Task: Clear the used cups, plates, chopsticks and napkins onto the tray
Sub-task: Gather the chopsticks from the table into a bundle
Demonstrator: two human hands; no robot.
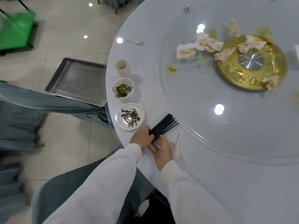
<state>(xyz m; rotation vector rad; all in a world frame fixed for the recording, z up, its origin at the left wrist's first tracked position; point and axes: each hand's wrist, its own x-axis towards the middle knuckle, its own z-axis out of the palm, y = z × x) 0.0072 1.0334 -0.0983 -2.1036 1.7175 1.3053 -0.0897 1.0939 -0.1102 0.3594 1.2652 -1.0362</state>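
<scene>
A bundle of several black chopsticks lies at the near table edge, tips fanned toward the glass turntable. My left hand grips the bundle's near end. My right hand holds the same end from below, fingers curled around it. A white spoon lies just right of my right hand. Along the edge stand a dirty small plate, a bowl with green scraps and a stack of white cups. The empty steel tray rests on a chair left of the table. Crumpled napkins lie on the turntable.
The glass turntable with a gold centre base fills the table's middle, smeared with food. Another spoon lies at the far edge. Grey-covered chairs stand to the left. A green bag hangs on a cart at the far left.
</scene>
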